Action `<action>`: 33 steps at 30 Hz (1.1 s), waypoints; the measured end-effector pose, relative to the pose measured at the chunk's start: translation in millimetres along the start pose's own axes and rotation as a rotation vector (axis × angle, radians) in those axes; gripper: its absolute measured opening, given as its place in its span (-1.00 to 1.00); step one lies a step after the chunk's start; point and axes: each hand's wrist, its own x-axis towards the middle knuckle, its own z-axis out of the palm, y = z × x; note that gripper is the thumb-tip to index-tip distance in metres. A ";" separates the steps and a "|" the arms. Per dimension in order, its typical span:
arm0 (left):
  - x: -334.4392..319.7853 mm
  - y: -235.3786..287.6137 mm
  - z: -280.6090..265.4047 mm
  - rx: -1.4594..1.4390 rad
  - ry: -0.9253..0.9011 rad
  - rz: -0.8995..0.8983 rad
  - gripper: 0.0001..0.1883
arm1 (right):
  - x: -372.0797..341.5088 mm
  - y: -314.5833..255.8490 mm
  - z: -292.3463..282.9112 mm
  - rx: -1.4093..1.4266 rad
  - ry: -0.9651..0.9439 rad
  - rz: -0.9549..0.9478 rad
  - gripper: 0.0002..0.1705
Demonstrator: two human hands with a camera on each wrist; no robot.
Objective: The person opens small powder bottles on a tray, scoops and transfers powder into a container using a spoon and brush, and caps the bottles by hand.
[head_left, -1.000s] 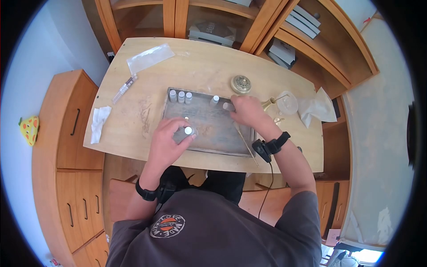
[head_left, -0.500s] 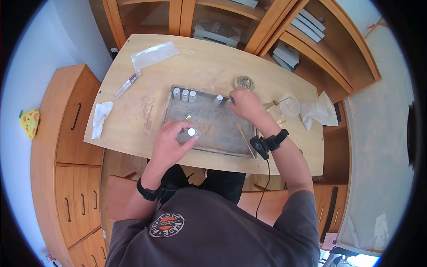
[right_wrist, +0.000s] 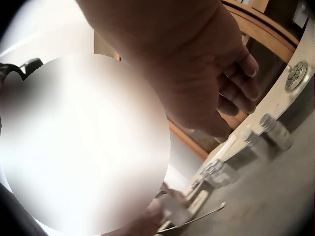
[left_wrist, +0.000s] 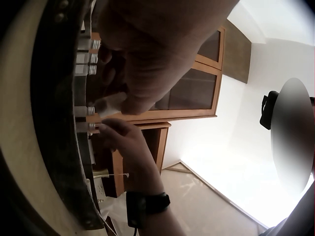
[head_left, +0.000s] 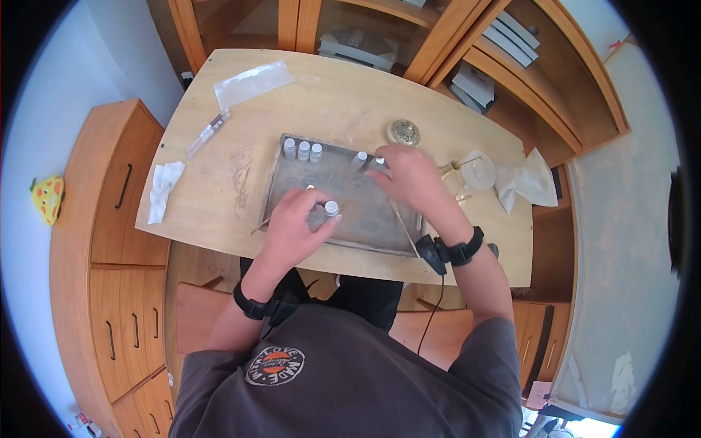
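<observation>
Over the front of the grey tray point(head_left: 343, 237), my left hand point(head_left: 292, 223) grips a small clear vial with a white cap point(head_left: 331, 209) between thumb and fingers. The left wrist view shows this held vial point(left_wrist: 109, 104) tilted. My right hand point(head_left: 412, 179) hovers at the tray's back right with loosely bent fingers and nothing in them. Just beyond its fingertips stands a capped vial point(head_left: 380, 161), partly covered in the head view. In the right wrist view, two upright vials point(right_wrist: 276, 132) stand apart from the hand. Three more vials point(head_left: 303, 151) line the tray's back left corner.
A thin brass stick point(head_left: 405, 233) leans over the tray's front right edge. Behind the tray sits a pierced brass lid point(head_left: 404, 133). A clear round container point(head_left: 478, 174) and a plastic bag point(head_left: 527, 182) lie right. Left are a tissue point(head_left: 166, 191), a clear tube point(head_left: 208, 133) and a clear sleeve point(head_left: 253, 82).
My right hand has let go of a vial, which now stands upright at the tray's back, and has drawn back slightly. My left hand has shifted right with its vial.
</observation>
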 end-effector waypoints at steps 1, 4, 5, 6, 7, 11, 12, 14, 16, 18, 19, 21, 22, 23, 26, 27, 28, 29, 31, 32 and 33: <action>1.5 -0.4 2.7 0.037 0.009 0.053 -0.76 | -2.8 -9.0 -3.5 0.002 -0.002 0.002 -0.70; 7.6 -0.7 10.2 0.122 -0.007 0.138 -0.74 | -10.6 -28.6 -0.5 0.136 -0.190 0.005 -0.62; 9.2 -0.4 12.5 0.120 -0.010 0.139 -0.74 | -13.2 -31.4 4.0 0.152 -0.203 -0.007 -0.59; 10.6 -0.1 14.5 0.135 -0.014 0.175 -0.73 | -14.5 -32.5 6.4 0.170 -0.214 -0.021 -0.55; 11.6 -0.3 15.8 0.151 -0.017 0.212 -0.72 | -14.5 -32.8 5.6 0.170 -0.214 -0.020 -0.55; 12.9 -1.9 16.8 0.159 0.033 0.260 -0.68 | -13.4 -29.7 7.3 0.374 -0.231 0.079 -0.55; 12.7 -0.1 15.6 0.128 0.069 0.234 -0.65 | -14.3 -27.8 8.5 0.444 -0.185 0.117 -0.56; 12.0 1.3 14.9 0.097 0.104 0.208 -0.62 | -12.7 -23.1 4.2 0.477 -0.189 0.152 -0.58; 11.1 0.3 13.6 0.117 0.133 0.189 -0.64 | -12.8 -21.5 3.4 0.511 -0.194 0.187 -0.60; 10.9 -0.7 13.9 0.109 0.157 0.192 -0.66 | -13.7 -21.2 3.6 0.530 -0.211 0.209 -0.68; 11.0 -1.3 14.2 0.100 0.181 0.196 -0.69 | -14.9 -21.7 3.9 0.529 -0.212 0.210 -0.68; 10.3 -3.4 14.1 0.006 0.142 0.107 -0.69 | -18.9 -23.4 4.8 0.566 -0.124 0.134 -0.76; 10.0 -4.3 13.7 -0.085 0.103 0.021 -0.70 | -19.7 -22.8 5.9 0.565 -0.128 0.134 -0.76; 9.8 -5.1 13.7 -0.086 0.105 0.019 -0.70 | -20.3 -21.4 7.9 0.580 -0.080 0.050 -0.79; 8.5 -7.7 14.2 -0.102 0.100 -0.003 -0.69 | -21.5 -26.2 6.6 0.644 -0.038 0.065 -0.80; 8.8 -8.3 14.3 -0.088 0.095 0.008 -0.69 | -21.8 -27.9 5.6 0.691 -0.043 0.162 -0.78; 9.0 -8.9 14.4 -0.074 0.090 0.020 -0.70 | -21.0 -24.2 5.1 0.691 -0.045 0.163 -0.78; 8.6 -10.2 15.2 -0.075 0.089 0.019 -0.70 | -19.0 -17.4 4.0 0.571 -0.195 0.168 -0.76; 7.7 -13.5 17.3 -0.086 0.088 0.015 -0.70 | -19.3 -12.4 6.1 0.448 -0.344 0.172 -0.72; 7.5 -13.5 17.4 -0.087 0.086 0.013 -0.70 | -21.7 -12.0 8.2 0.508 -0.238 0.075 -0.73; 7.2 -13.3 17.6 -0.089 0.085 0.006 -0.70 | -23.8 -11.8 9.6 0.566 -0.132 -0.022 -0.73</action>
